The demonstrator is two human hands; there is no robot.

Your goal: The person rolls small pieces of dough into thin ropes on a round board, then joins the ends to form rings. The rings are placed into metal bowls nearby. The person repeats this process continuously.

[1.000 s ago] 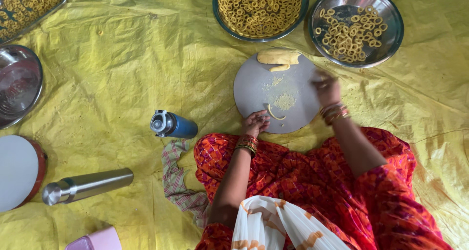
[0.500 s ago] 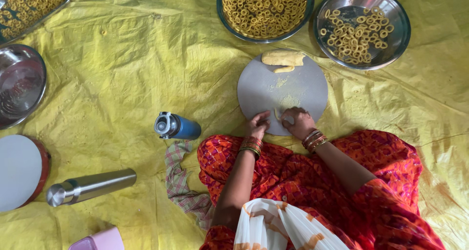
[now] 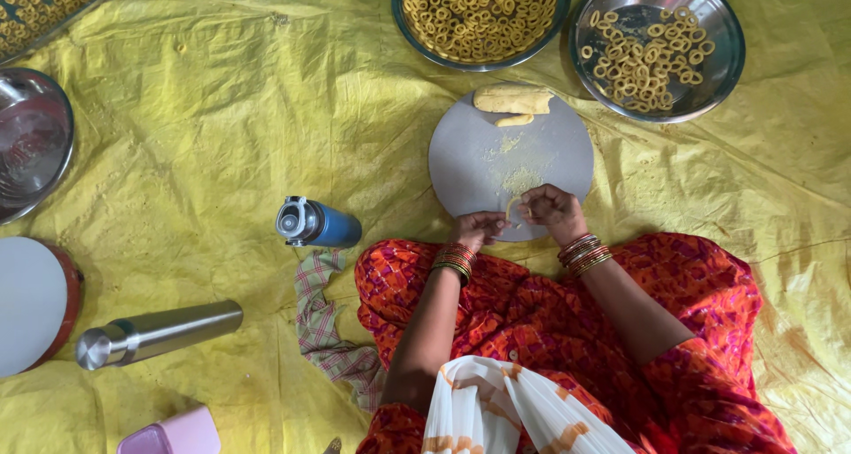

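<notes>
So both hands are down at the 6 o'clock edge of the round grey board (image 3: 496, 152), working one thin strip of dough (image 3: 511, 207) between them. The left hand (image 3: 480, 229) is curled with its fingertips pinched on the near end of the strip, and the right hand (image 3: 553, 210) is loosely closed around the other end, fingers bent in, looks like it's bending the strip round into a loop. The strip itself is pale yellow, skinny, soft looking, curved and not yet joined as far as I can tell. Progress wise I'd say well along but not done: the green-rimmed bowl (image 3: 403, 11) at 12 o'clock of the board is heaped full of finished rings, the steel bowl (image 3: 727, 46) at 1 o'clock has only a partial layer with bare metal showing, and a tray (image 3: 53, 28) way off at 10 o'clock holds more. Still left: a fat log of dough (image 3: 512, 98) plus a small bit beside it at the board's 12 o'clock edge. Everything sits on a yellow sheet (image 3: 222, 135), with a blue bottle (image 3: 317, 224) off at 9 o'clock from the hands.
</notes>
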